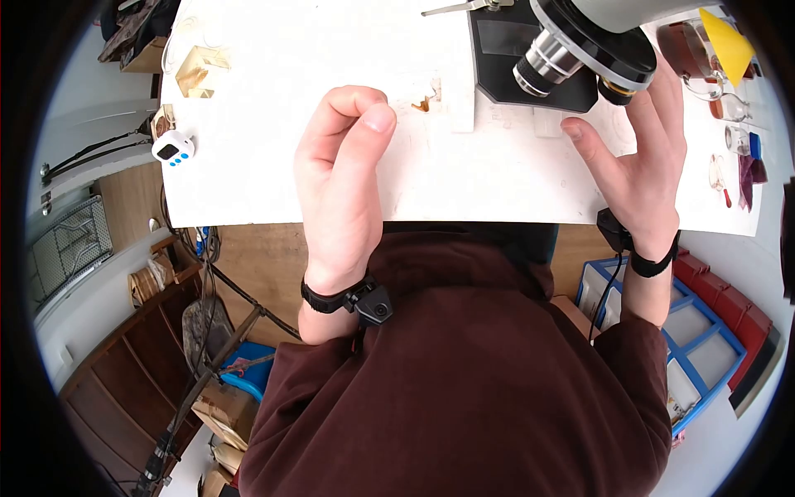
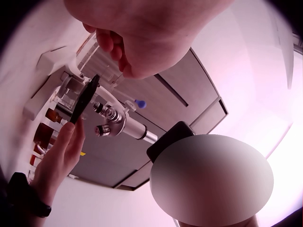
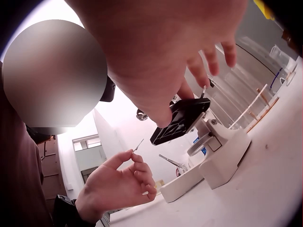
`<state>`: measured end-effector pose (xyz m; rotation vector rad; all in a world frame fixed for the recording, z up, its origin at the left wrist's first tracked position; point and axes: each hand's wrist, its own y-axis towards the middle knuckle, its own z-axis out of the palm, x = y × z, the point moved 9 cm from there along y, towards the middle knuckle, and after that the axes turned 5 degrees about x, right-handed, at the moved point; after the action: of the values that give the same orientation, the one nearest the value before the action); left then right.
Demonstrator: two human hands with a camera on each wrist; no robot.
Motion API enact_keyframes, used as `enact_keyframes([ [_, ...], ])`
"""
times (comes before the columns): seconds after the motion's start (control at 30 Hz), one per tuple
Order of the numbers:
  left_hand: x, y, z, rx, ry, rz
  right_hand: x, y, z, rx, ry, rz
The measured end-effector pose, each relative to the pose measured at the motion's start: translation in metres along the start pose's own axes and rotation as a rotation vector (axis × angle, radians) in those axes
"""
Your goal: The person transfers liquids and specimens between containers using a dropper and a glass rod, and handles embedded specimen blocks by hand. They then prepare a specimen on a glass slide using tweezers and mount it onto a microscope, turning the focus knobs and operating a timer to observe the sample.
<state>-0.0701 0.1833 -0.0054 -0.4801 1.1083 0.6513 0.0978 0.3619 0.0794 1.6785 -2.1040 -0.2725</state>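
Observation:
A microscope (image 1: 580, 50) with a black stage (image 1: 505, 83) stands at the back right of the white table. My left hand (image 1: 344, 166) is raised over the table's front part, left of the stage. Between its thumb and forefinger it pinches a thin, pointed sliver (image 3: 138, 144), seen in the right wrist view; what it is made of I cannot tell. My right hand (image 1: 646, 157) is beside the stage, fingers extended and thumb apart. In the left wrist view its fingertips are right at the edge of the black stage (image 2: 85, 99). Metal objectives (image 1: 540, 65) point down over the stage.
A small orange-brown piece (image 1: 424, 104) lies left of the microscope on the table (image 1: 265, 166). Farther left are a yellowish clear block (image 1: 201, 73) and a white device with blue buttons (image 1: 173, 148). Glassware (image 1: 729, 108) and a yellow piece (image 1: 727, 45) stand at the right.

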Motion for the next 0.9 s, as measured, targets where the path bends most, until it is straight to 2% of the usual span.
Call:
enact_keyframes([
  [0.9,0.0031,-0.0019,0.0032,0.031,-0.012,-0.001,0.0009,0.0011,0.0026,0.003,0.056,0.026],
])
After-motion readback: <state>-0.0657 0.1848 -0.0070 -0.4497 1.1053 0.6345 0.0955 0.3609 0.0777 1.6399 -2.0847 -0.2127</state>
